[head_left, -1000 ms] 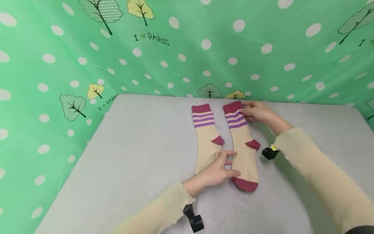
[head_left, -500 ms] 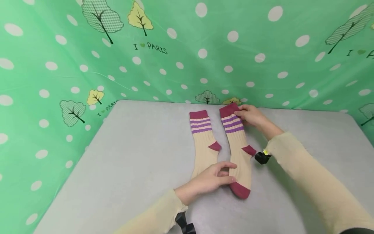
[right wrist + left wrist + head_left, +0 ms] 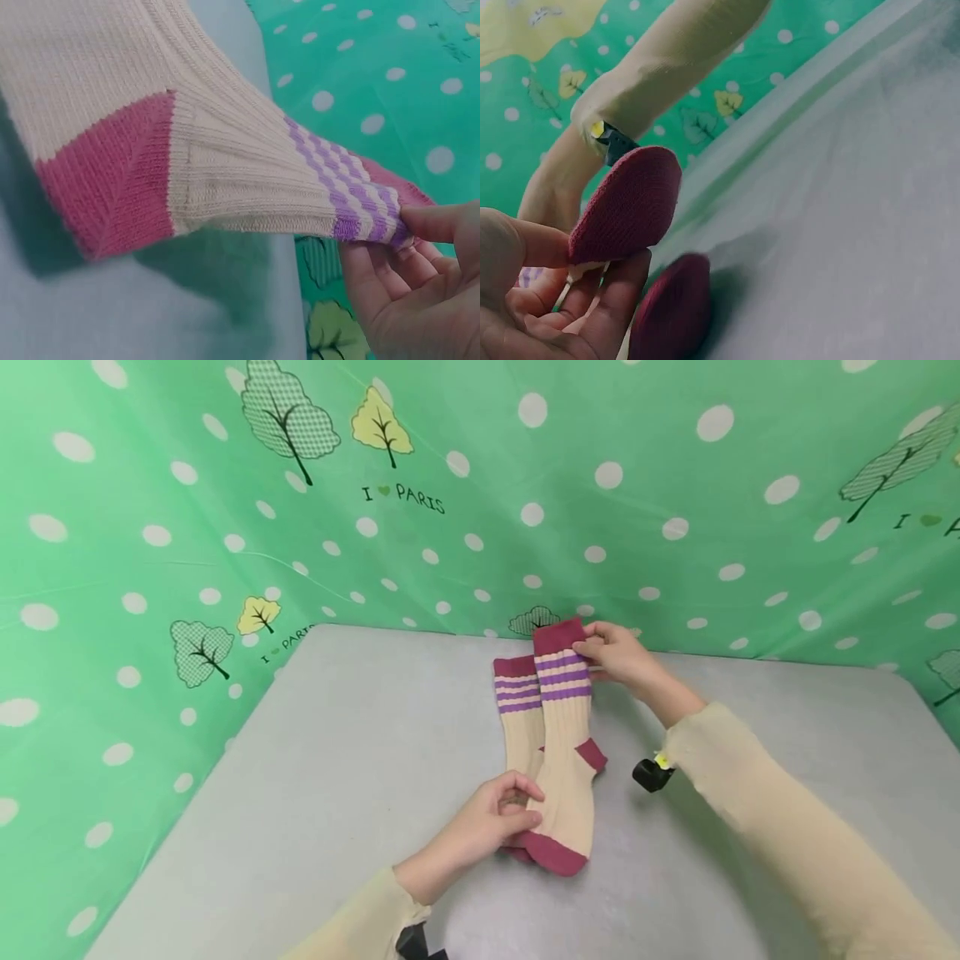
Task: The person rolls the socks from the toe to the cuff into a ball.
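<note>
A cream sock [image 3: 564, 760] with a maroon cuff, heel and toe and purple stripes is held above the table by both hands. My right hand [image 3: 618, 658] pinches its edge by the stripes, just below the cuff; the right wrist view shows thumb and fingers on the striped part [image 3: 367, 206]. Near the toe, my left hand [image 3: 487, 818] pinches the same sock between thumb and fingers, its maroon toe [image 3: 634, 202] sticking out past them. Underneath and to the left lies a matching sock [image 3: 519, 722], partly covered; its toe [image 3: 676, 307] shows in the left wrist view.
A grey table [image 3: 360, 760] carries the socks. Behind it and at the left hangs a green dotted curtain [image 3: 450, 510] with printed trees. Black wrist cameras, such as the right one [image 3: 651, 774], stick out below the sleeves.
Both hands have taken hold of the right-hand sock, raised it and brought it left. It now overlaps the other sock, which lay apart from it before.
</note>
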`<state>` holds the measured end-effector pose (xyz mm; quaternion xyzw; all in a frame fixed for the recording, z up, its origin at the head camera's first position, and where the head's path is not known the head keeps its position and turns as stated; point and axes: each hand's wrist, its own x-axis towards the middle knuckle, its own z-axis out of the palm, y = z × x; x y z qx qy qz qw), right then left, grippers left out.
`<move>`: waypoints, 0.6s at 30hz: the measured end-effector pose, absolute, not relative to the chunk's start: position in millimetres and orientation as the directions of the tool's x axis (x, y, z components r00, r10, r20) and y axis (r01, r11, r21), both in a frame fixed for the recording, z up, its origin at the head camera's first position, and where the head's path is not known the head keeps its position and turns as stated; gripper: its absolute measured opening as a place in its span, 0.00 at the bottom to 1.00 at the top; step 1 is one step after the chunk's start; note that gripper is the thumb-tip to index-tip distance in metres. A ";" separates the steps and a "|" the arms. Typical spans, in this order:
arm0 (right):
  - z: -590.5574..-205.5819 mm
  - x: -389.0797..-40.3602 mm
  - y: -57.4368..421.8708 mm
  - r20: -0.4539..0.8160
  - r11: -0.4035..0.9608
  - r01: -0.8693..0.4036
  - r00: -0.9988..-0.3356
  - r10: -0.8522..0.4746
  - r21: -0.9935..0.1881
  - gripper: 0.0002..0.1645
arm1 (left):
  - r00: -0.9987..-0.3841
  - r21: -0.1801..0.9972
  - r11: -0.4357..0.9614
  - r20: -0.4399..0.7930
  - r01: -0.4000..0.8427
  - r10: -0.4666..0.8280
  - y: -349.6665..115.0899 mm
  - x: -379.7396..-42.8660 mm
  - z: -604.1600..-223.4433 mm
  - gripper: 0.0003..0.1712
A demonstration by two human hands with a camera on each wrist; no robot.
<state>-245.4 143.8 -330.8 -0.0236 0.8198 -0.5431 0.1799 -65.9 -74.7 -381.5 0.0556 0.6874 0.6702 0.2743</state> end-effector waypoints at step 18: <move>-376.9 -279.2 86.6 -0.242 0.495 0.068 -0.924 -0.297 -0.866 0.19 | -0.878 0.859 0.502 -0.159 0.102 0.451 -112.1 -68.6 -393.1 0.11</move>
